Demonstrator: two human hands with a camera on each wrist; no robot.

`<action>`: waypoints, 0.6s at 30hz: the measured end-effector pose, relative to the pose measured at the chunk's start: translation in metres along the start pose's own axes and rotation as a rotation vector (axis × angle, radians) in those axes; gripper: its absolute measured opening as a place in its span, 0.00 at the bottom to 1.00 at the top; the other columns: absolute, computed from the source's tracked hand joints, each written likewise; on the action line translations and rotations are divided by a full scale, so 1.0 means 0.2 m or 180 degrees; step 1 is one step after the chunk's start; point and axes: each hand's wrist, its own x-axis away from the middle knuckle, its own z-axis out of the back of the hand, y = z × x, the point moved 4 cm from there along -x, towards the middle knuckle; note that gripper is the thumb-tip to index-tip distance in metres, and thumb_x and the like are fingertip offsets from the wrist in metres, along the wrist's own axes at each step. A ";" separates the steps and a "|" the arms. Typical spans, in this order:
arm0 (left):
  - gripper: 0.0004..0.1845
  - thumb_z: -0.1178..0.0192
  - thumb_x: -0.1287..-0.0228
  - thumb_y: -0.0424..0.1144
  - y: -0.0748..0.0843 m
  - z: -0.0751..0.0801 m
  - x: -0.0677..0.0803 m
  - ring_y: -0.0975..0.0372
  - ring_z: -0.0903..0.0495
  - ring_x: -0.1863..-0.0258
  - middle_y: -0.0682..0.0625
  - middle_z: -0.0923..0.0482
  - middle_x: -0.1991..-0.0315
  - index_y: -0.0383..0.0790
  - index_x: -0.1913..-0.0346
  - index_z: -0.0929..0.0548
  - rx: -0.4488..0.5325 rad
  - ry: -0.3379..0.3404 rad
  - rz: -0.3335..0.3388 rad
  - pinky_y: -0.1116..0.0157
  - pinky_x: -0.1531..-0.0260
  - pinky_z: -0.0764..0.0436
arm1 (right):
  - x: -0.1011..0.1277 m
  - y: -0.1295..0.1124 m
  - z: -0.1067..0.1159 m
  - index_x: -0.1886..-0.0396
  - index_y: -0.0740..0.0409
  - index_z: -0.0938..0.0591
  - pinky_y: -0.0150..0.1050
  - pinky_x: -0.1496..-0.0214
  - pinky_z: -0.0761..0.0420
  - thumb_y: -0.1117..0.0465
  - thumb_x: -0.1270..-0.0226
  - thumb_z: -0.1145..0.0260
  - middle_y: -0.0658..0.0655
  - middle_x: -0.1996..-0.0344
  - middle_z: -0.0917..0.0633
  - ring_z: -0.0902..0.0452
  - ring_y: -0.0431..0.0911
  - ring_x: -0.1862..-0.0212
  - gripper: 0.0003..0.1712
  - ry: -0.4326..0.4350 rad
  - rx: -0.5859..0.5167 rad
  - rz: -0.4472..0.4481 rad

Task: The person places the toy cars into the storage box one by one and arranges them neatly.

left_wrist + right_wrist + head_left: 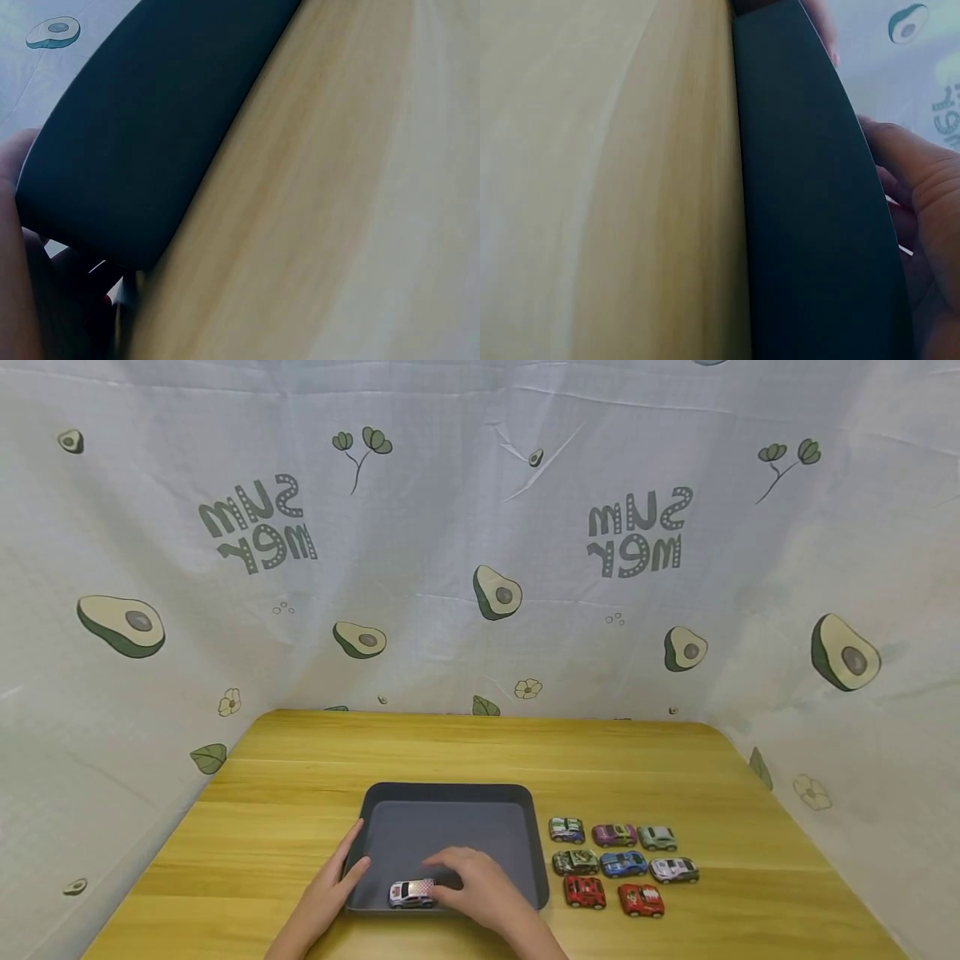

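A dark grey tray [450,794] lies on the wooden table near the front edge. Inside it, by the front rim, stands a white toy car [412,893] with red and blue markings. My right hand [444,878] arches over the car's rear end and appears to hold it. My left hand [356,862] lies along the tray's left side, thumb hooked over the rim. The left wrist view shows the tray's outer wall [150,112] beside my left hand [11,247]. In the right wrist view my right hand [922,195] curls above the tray wall [810,225].
Several toy cars [622,864] stand in rows on the table [300,760] just right of the tray: red, blue, purple, green and white ones. An avocado-print cloth [480,568] hangs behind and on both sides of the table.
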 end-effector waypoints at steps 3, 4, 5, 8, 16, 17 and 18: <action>0.33 0.50 0.34 0.49 0.00 0.00 0.00 0.44 0.48 0.32 0.38 0.49 0.30 0.47 0.30 0.46 -0.0018 0.0027 -0.0021 0.40 0.37 0.45 | 0.02 0.02 0.02 0.50 0.45 0.21 0.47 0.44 0.27 0.48 0.42 0.37 0.45 0.51 0.19 0.25 0.45 0.46 0.20 0.0119 -0.0012 -0.0004; 0.33 0.50 0.34 0.49 0.00 0.00 0.00 0.44 0.48 0.32 0.38 0.49 0.30 0.47 0.30 0.46 -0.0031 0.0032 -0.0028 0.40 0.37 0.45 | 0.02 0.03 0.03 0.49 0.45 0.21 0.48 0.43 0.27 0.49 0.42 0.37 0.46 0.51 0.19 0.25 0.46 0.46 0.20 0.0149 -0.0024 -0.0020; 0.33 0.50 0.34 0.49 0.00 0.00 0.00 0.43 0.48 0.32 0.38 0.49 0.30 0.47 0.30 0.46 -0.0043 0.0034 -0.0032 0.40 0.37 0.44 | 0.03 0.04 0.04 0.48 0.46 0.22 0.49 0.42 0.28 0.49 0.42 0.37 0.46 0.50 0.19 0.25 0.47 0.45 0.21 0.0183 -0.0023 -0.0029; 0.33 0.50 0.34 0.49 0.00 0.00 0.00 0.43 0.48 0.32 0.38 0.49 0.30 0.46 0.30 0.47 -0.0051 0.0023 -0.0041 0.40 0.38 0.44 | 0.05 0.06 0.06 0.47 0.48 0.23 0.51 0.42 0.29 0.50 0.43 0.36 0.47 0.49 0.20 0.26 0.49 0.45 0.23 0.0288 0.0011 -0.0007; 0.33 0.50 0.34 0.49 -0.01 0.00 0.00 0.42 0.49 0.32 0.38 0.50 0.30 0.48 0.30 0.47 -0.0032 -0.0004 -0.0002 0.39 0.38 0.44 | 0.14 0.14 0.14 0.48 0.51 0.22 0.51 0.45 0.27 0.53 0.46 0.33 0.50 0.50 0.19 0.24 0.49 0.47 0.23 0.0689 0.0346 0.0106; 0.33 0.51 0.34 0.49 -0.01 0.00 0.00 0.42 0.49 0.32 0.37 0.50 0.30 0.48 0.29 0.47 -0.0041 -0.0005 0.0000 0.39 0.39 0.44 | 0.15 0.16 0.15 0.48 0.51 0.22 0.51 0.45 0.27 0.53 0.46 0.33 0.50 0.50 0.19 0.24 0.49 0.47 0.23 0.0691 0.0350 0.0071; 0.33 0.51 0.34 0.49 -0.01 0.00 0.00 0.42 0.49 0.32 0.37 0.50 0.30 0.48 0.29 0.47 -0.0052 -0.0006 0.0000 0.39 0.39 0.44 | 0.16 0.17 0.16 0.48 0.51 0.22 0.51 0.45 0.27 0.53 0.46 0.33 0.50 0.49 0.19 0.24 0.49 0.47 0.24 0.0685 0.0348 0.0028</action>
